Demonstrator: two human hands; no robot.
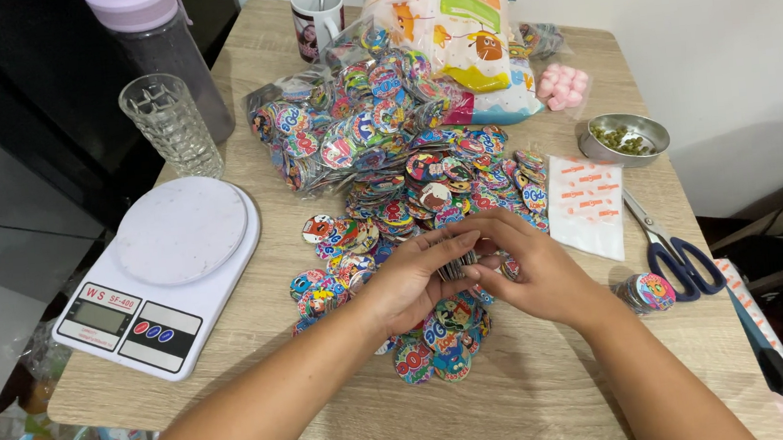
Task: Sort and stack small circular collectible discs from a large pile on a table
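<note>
The wooden table [541,378] is crowded in the middle, with bare room only along its near edge. Above a heap of colourful round discs [409,199], the left hand [412,280] and right hand [531,274] together pinch a small stack of discs [458,263]. A kitchen scale [162,271] sits at the left edge, scissors [672,250] at the right.

Both forearms angle inward, left hand [414,280] and right hand [532,269] meeting, fingers curled.
</note>
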